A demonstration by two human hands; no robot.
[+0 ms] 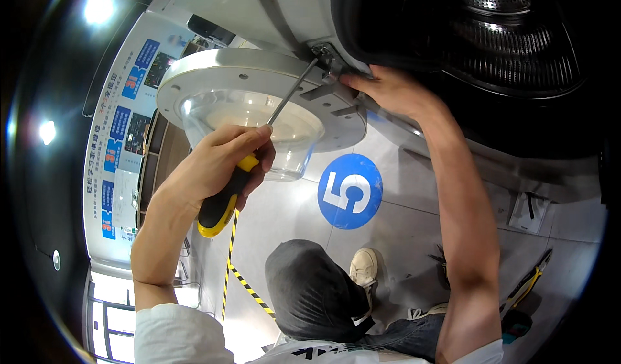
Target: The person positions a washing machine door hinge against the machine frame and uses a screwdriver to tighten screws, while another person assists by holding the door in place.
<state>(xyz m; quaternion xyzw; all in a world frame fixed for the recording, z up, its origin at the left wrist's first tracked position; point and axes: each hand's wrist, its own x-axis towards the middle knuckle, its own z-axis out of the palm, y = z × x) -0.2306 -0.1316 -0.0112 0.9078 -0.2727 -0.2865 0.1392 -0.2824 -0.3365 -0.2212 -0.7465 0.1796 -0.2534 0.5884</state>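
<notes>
My left hand (226,160) is closed around the black and yellow handle of a screwdriver (292,92). Its metal shaft points up and to the right, and the tip meets the door hinge (326,60) of a front-loading washing machine. The round white washer door (259,63), with its clear bowl-shaped glass, stands swung open to the left. At the hinge, my right hand (388,89) presses its thumb and fingers against the metal bracket; part of the fingers is hidden behind it.
The dark drum opening (479,34) with its ribbed metal inside is at the upper right. A blue round floor sticker (350,191) lies below the door. Pliers with yellow handles (529,280) are on the floor at right. Striped tape (249,293) runs along the floor at left.
</notes>
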